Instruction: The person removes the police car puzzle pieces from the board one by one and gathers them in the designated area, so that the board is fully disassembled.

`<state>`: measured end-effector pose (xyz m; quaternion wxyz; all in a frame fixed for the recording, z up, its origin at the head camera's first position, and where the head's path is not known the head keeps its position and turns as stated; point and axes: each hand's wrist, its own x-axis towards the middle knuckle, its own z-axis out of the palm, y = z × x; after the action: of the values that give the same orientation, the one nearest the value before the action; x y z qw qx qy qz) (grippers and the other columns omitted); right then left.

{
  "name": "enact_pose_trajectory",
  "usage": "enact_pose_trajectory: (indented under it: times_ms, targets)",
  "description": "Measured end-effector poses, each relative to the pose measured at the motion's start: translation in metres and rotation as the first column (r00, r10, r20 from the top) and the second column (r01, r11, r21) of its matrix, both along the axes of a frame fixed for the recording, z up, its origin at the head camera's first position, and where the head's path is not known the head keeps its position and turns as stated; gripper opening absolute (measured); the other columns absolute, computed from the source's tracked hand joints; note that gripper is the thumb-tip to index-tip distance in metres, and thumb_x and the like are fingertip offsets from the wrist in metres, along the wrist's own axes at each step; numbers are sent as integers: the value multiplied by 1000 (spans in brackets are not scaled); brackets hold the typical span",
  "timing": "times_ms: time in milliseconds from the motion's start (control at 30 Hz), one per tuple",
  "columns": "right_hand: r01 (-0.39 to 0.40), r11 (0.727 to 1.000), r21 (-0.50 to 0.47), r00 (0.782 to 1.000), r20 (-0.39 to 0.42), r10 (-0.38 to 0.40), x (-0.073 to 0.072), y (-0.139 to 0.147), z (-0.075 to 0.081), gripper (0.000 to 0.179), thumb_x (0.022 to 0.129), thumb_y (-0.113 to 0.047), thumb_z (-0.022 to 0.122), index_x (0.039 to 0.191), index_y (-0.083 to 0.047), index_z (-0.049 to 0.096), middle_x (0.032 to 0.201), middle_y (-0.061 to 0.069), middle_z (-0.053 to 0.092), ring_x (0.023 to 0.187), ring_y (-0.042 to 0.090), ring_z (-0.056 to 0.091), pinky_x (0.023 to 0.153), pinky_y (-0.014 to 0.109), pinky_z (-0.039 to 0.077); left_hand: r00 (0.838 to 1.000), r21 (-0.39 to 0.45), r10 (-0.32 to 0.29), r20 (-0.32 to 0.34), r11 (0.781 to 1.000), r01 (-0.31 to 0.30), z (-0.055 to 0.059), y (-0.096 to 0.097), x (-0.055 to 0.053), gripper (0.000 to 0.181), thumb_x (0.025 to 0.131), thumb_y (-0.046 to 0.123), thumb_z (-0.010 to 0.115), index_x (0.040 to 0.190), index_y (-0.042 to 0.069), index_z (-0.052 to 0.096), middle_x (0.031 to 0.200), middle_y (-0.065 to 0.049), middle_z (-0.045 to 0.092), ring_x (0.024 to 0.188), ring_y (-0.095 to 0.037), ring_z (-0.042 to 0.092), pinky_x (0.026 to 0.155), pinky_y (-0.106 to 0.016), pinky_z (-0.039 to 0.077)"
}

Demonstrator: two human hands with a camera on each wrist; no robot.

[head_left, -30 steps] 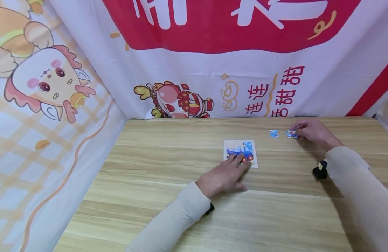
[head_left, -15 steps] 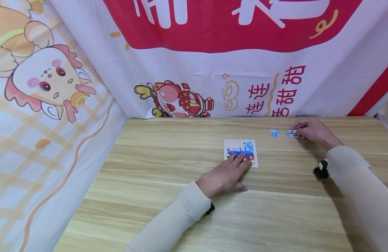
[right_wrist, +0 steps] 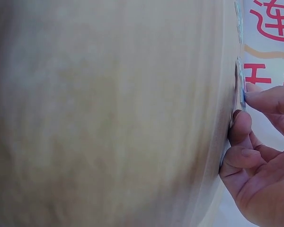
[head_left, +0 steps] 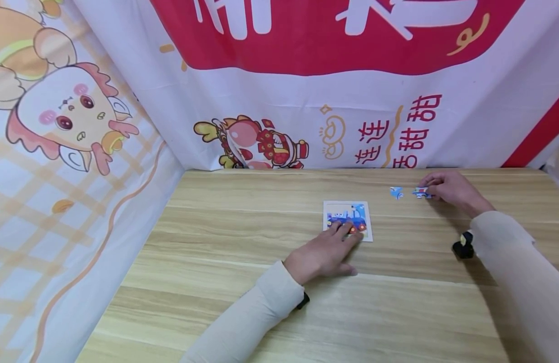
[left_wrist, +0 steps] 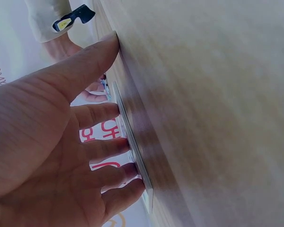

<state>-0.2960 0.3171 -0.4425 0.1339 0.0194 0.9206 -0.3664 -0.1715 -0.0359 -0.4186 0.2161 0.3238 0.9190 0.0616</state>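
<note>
A small square jigsaw puzzle [head_left: 357,210] with a white frame and a blue vehicle picture lies flat on the table. My left hand [head_left: 319,256] rests its fingertips on the puzzle's lower part, fingers extended and thumb apart. In the left wrist view, the fingers touch along the puzzle's thin edge [left_wrist: 143,170]. Farther right, my right hand [head_left: 453,191] pinches a blue and red jigsaw piece [head_left: 421,192] at the table surface. In the right wrist view, the thumb meets the piece's [right_wrist: 241,78] side, with the other fingers curled below. The pinched piece is partly hidden.
A loose light-blue jigsaw piece [head_left: 396,192] lies between the puzzle and my right hand. The wooden table [head_left: 225,227] ends at a printed cloth [head_left: 261,91] behind, and another printed cloth [head_left: 70,201] borders its left side.
</note>
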Motion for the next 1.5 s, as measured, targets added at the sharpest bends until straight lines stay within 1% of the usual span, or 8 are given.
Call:
enact_pose_trajectory:
  times_ms: [267,433,600,767,933,1100,1333,1500]
  targets:
    - [-13,1000,5,1000,23,13,-1,1,2,33,102,-6,56,133,5,61,116,23,63,95,31,56,74,33,49,1000,0,-8,-12,1000,8,0,0,0,79,100,47,68,166,26,30,177,-7,16,164,-31,16,132,-41,23]
    - [-16,1000,15,999,48,15,-2,1,1,31,103,-5,55,132,5,61,117,24,61,100,35,53,79,35,48,1000,-4,-12,-14,1000,12,-1,0,0,79,101,48,67,166,26,30,177,-7,16,164,-31,16,132,-41,23]
    - [-18,999,29,999,45,17,-2,1,0,29,103,-4,54,130,4,61,119,26,61,102,36,54,82,38,49,1000,-5,-11,-12,1000,11,-1,0,0,79,101,48,67,166,26,30,177,-7,16,164,-30,16,132,-41,22]
    - [-21,999,25,999,47,20,-2,2,0,29,102,-4,54,130,4,61,116,23,61,101,34,55,81,36,49,1000,-9,-7,-7,1000,7,0,0,0,79,100,48,67,166,26,30,177,-6,15,164,-30,15,132,-40,22]
    - [-31,999,30,999,36,30,-2,2,1,29,102,-4,54,129,5,61,114,21,63,99,32,55,78,33,48,1000,-6,-6,-7,1000,6,1,0,1,79,100,48,67,166,26,29,177,-6,15,164,-30,15,132,-40,22]
    - [-44,998,39,999,23,44,0,0,3,30,102,-4,54,130,6,61,116,24,63,100,34,55,78,33,49,1000,-5,-4,-4,1000,4,2,-1,1,79,101,48,67,166,26,29,177,-6,16,164,-30,15,132,-41,22]
    - [-29,998,48,1000,8,28,1,-1,3,32,101,-4,54,131,6,61,112,23,63,99,34,54,76,32,49,1000,-3,-11,-11,1000,11,0,-1,1,79,100,48,67,166,25,30,177,-7,16,164,-31,15,132,-41,23]
    - [-31,998,57,999,-37,33,6,-5,6,29,102,-7,56,128,4,63,116,24,63,99,33,56,75,31,49,1000,-4,-12,-14,1000,12,-1,0,0,80,100,48,68,166,25,30,177,-8,17,164,-31,16,132,-41,23]
